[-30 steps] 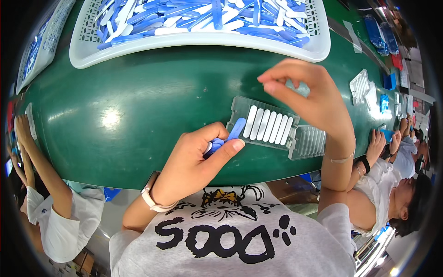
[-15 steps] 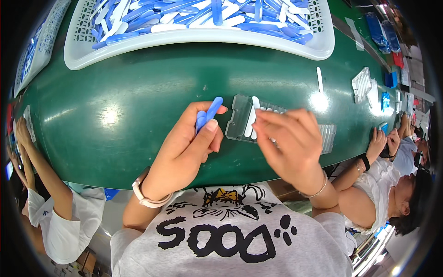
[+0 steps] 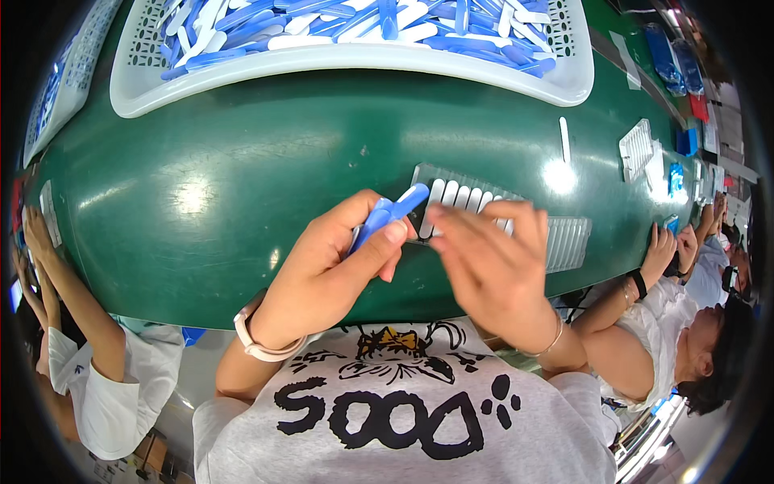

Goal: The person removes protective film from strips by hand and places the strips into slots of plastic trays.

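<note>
My left hand (image 3: 334,254) is closed around a small bunch of blue nail files (image 3: 377,223), flat sticks with rounded ends. One blue file sticks out past the fingertips, toward the tray. A clear slotted plastic tray (image 3: 422,172) lies just right of that bunch, with several white-faced nail files (image 3: 462,196) side by side in it. My right hand (image 3: 496,262) is over the tray's near side, fingers bent and thumb apart from the index finger. Nothing shows between them. The hand hides the near part of the tray.
A white basket (image 3: 347,68) heaped with blue and white files stands at the far side of the green table (image 3: 266,153). Another clear tray (image 3: 568,242) lies to the right. Beyond are a lone white file (image 3: 565,139) and another tray (image 3: 636,151). Co-workers sit on both sides.
The white file that was in my right fingers now lies in the tray's row. My right hand has moved left, and the left hand has shifted right with its bunch.
</note>
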A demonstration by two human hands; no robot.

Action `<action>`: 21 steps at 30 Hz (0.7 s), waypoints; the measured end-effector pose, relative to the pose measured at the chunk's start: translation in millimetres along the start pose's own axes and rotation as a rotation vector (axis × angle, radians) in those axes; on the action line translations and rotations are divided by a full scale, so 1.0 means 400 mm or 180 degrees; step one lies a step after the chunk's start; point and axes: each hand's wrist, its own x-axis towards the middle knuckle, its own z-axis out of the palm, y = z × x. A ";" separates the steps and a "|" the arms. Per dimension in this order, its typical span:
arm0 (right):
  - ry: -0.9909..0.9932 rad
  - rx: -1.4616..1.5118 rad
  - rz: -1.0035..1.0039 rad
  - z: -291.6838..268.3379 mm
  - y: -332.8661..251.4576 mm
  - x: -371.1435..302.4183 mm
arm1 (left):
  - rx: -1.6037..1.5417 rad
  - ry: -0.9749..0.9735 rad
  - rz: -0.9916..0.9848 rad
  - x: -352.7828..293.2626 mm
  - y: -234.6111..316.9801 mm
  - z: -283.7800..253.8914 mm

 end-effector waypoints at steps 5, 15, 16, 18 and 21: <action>0.0112 0.1784 0.0721 -0.036 0.032 0.026 | 0.0014 -0.0515 -0.0008 0.006 -0.001 0.009; -0.0235 0.0725 0.1304 -0.021 0.059 0.033 | 0.0646 0.0072 0.0080 0.005 0.002 0.014; -0.0290 0.0813 0.1298 -0.007 0.054 0.039 | 0.0568 0.0094 0.0036 0.007 0.004 0.015; -0.0434 0.0827 0.1353 0.004 0.056 0.056 | 0.0595 0.0143 0.0108 0.006 0.005 0.021; -0.0554 0.0861 0.1283 0.004 0.075 0.062 | 0.0711 0.0132 0.0063 0.000 0.006 0.029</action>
